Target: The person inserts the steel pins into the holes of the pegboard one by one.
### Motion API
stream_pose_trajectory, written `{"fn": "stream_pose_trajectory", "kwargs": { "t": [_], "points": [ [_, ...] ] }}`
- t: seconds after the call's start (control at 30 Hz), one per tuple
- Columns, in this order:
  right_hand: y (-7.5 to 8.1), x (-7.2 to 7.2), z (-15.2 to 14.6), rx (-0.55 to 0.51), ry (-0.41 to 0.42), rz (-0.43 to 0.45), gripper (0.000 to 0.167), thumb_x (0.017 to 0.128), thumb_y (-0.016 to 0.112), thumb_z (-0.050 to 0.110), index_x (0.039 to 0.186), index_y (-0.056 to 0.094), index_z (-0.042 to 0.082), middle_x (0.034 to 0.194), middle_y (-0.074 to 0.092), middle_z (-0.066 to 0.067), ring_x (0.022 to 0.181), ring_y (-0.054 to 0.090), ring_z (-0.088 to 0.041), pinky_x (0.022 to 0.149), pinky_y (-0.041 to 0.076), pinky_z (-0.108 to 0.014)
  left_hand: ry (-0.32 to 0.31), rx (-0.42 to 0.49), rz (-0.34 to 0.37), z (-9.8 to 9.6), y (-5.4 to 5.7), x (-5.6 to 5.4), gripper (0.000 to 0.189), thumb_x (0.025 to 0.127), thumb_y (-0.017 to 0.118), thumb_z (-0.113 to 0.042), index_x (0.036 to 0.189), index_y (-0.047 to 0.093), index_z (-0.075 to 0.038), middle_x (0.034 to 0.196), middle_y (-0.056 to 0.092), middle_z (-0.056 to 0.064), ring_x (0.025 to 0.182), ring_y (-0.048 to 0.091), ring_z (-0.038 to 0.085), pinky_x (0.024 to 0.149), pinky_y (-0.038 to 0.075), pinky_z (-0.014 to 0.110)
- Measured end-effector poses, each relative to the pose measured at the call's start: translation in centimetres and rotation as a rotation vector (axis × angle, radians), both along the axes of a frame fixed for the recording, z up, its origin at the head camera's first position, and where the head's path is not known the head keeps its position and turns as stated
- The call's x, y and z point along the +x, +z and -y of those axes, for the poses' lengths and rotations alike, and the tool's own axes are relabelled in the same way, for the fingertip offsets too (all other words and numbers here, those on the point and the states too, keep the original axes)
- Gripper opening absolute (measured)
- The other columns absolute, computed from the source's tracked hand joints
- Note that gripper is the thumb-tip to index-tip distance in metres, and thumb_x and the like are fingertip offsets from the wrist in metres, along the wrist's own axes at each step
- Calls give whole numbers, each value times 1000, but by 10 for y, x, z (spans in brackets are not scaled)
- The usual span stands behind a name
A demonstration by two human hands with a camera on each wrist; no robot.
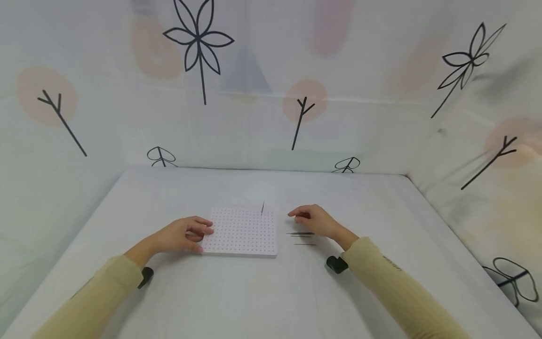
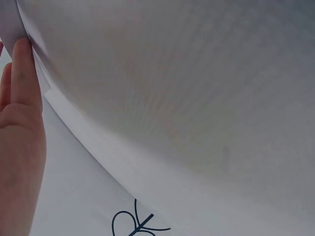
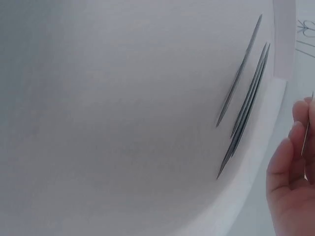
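Observation:
A white pegboard (image 1: 240,233) with rows of small holes lies flat on the table. One thin metal needle (image 1: 262,208) stands upright near its far right corner. At the board's left edge, my left hand (image 1: 184,235) touches the side with its fingers and thumb. In the left wrist view, a fairly straight finger (image 2: 24,73) meets the board's edge (image 2: 11,24). My right hand (image 1: 315,220), to the right of the board, pinches a thin pointed needle (image 3: 307,129), seen in the right wrist view. Below that hand lie several dark pointed needles (image 3: 248,101), roughly side by side.
The white-covered table (image 1: 254,296) reaches back to a hanging cloth (image 1: 250,127) printed with line-drawn flowers and pale shapes. This cloth also closes off both sides. Dark wrist devices (image 1: 336,264) sit under the beige sleeves (image 1: 394,287).

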State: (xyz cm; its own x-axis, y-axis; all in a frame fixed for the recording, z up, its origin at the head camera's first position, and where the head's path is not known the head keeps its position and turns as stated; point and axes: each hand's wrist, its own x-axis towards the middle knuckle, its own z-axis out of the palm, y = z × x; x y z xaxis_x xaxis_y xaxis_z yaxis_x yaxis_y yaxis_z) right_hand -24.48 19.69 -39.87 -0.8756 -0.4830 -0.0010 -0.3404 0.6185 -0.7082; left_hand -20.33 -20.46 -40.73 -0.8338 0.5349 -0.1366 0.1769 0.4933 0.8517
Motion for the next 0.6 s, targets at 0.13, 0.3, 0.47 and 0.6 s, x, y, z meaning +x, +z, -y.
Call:
{"fn": "stream_pose_trajectory", "kwargs": {
  "t": [0.13,0.3,0.47,0.6],
  "points": [
    [2,0,6,-45,3,-3,17,92,57,4,106,66,5,102,63,-5,85,53,-18,76,50,-29,3,1,-1,0,0,0,53,71,81,-11,119,61,0,137,42,16,109,57,27,86,51,25],
    [4,0,14,-107,-16,28,14,94,53,3,107,58,0,94,60,-9,84,54,-20,77,51,-30,-3,-9,-15,0,0,0,53,72,80,-12,120,62,-1,136,42,15,109,57,27,86,50,26],
    [5,0,20,-174,-41,50,15,95,51,2,108,52,-5,93,60,-10,85,58,-20,79,53,-29,-3,-19,-26,0,-1,0,52,72,80,-12,120,62,-2,136,43,15,109,57,26,86,50,25],
    [5,-1,25,-237,-33,66,13,94,52,1,105,50,-6,92,60,-12,86,61,-22,78,55,-30,0,-15,-28,0,-1,0,52,71,80,-11,119,62,-1,136,43,15,109,56,26,86,50,25]
  ]
}}
